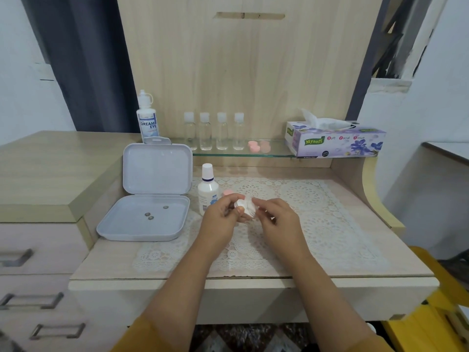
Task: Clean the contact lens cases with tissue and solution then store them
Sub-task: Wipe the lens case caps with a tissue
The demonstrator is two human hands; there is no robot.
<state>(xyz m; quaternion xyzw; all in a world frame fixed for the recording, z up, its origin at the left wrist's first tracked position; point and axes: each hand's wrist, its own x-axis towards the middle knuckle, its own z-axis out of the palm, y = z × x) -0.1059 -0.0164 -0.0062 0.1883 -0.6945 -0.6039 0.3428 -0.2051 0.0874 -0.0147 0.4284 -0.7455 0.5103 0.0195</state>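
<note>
My left hand [221,217] grips a small white contact lens case [241,205] above the lace mat. Beside it, my right hand [275,216] pinches a bit of white tissue [251,207] against the case. A pink cap [227,192] lies on the mat just behind my left hand. Next to that hand stands a white solution bottle [208,189]. An open grey storage box [152,196] sits to the left, with three small round things in its tray. A pink lens case [258,146] rests on the glass shelf.
A tissue box [337,143] stands at the shelf's right end. Several clear small bottles [213,132] and a Dream Eye bottle [148,118] line the shelf. A drawer unit [38,250] is to the left, a yellow object [439,313] at lower right.
</note>
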